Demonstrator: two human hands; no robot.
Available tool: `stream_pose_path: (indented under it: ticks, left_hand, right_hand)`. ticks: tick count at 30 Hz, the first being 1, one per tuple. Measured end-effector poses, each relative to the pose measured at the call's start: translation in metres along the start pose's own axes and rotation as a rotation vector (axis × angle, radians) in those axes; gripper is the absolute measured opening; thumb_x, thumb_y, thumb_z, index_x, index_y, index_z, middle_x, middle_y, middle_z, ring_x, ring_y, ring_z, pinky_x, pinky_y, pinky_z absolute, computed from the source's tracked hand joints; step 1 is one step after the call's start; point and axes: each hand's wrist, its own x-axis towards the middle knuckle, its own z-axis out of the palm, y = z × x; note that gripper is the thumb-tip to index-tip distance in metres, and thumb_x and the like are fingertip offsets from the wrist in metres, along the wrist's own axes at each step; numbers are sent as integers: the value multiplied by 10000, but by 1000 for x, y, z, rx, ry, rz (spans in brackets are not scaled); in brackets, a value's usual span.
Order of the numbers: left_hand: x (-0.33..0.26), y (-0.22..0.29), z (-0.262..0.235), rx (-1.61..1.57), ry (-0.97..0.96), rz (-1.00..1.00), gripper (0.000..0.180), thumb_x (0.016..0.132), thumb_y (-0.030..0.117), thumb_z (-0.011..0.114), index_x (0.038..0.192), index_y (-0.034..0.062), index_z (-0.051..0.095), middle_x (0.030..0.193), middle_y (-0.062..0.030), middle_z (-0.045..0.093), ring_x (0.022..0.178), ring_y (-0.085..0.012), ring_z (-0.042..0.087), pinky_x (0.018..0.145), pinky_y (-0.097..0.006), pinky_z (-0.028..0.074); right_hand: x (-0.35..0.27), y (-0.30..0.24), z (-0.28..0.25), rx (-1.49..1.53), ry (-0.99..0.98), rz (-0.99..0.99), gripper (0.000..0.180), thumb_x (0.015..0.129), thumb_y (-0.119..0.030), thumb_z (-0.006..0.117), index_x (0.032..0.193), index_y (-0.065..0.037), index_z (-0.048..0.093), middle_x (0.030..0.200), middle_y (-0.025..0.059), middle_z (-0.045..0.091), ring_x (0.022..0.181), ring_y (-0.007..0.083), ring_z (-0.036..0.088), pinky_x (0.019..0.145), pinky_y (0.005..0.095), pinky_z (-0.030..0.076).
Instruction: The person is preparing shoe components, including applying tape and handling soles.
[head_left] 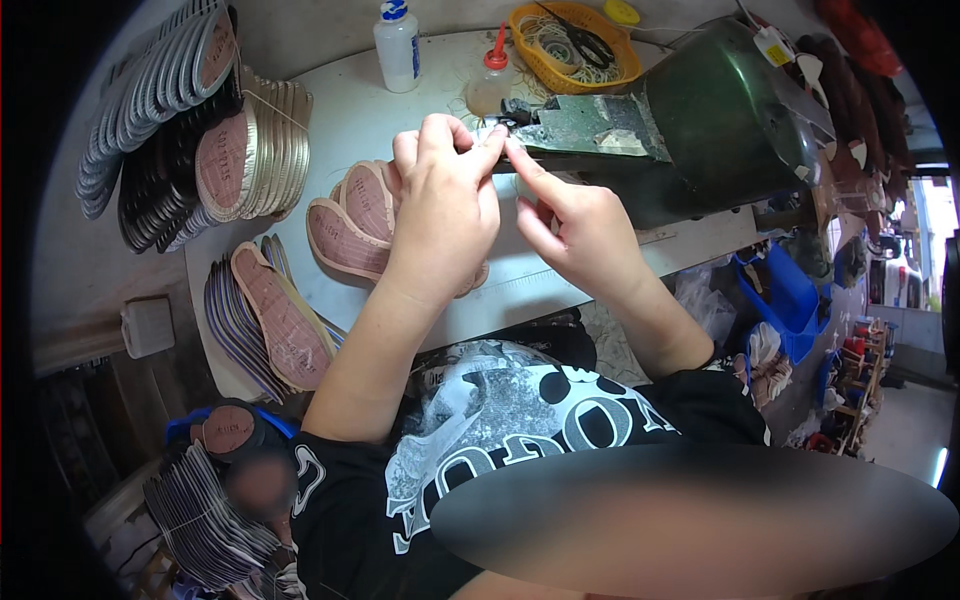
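Both hands met at the dark green machine's [700, 110] worn metal arm tip [520, 112]; the left hand [445, 215] lay over it with its grip pinched together on something too small to tell, and the right hand's [580, 235] forefinger touched it from the right.

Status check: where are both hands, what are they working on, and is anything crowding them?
Left hand and right hand pinched together at the green machine's tip. What they pinch: too small to tell. Pink insoles under left hand; clear glue bottle just behind.

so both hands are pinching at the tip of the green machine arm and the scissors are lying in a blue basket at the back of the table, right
Not quite: the basket holding the scissors is orange-yellow, not blue, as the head view shows. The rest holds: the left hand and right hand both meet with pinched fingers at the tip of the green machine arm, and the basket sits at the back of the table.
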Motion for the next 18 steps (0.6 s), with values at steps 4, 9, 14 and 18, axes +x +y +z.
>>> stream_pose_path:
  ticks: [4,9,14,18]
  left_hand:
    - [2,-1,-3,36,-15,-6,365,851,30,626,1183,122,749,1092,-113,534,1018,-306,455,935,-405,382]
    - [0,3,-4,63,-6,18,364,837,48,625,1167,138,749,1110,-100,540,1027,-314,459,909,-423,371]
    - [-1,4,-7,36,-42,-7,403,822,39,627,1195,138,743,1116,-114,536,1028,-324,458,930,-424,374]
    - [-3,4,-8,6,-26,-6,413,821,30,629,1202,138,744,1119,-123,535,1024,-324,454,942,-418,385]
  right_hand:
    - [6,1,-3,-136,-12,-87,586,856,-147,671,1425,-62,560,669,88,640,579,255,649,566,395,525]
    - [6,-9,-13,-351,-96,-96,609,868,-177,693,1445,-65,536,662,67,628,580,231,643,559,372,505]
    - [10,-13,-16,-422,-119,-148,589,876,-199,690,1421,-29,544,651,56,632,580,225,647,557,357,512]
    - [13,-14,-22,-459,-145,-147,601,856,-179,702,1418,-31,548,646,49,636,579,212,651,553,350,510]
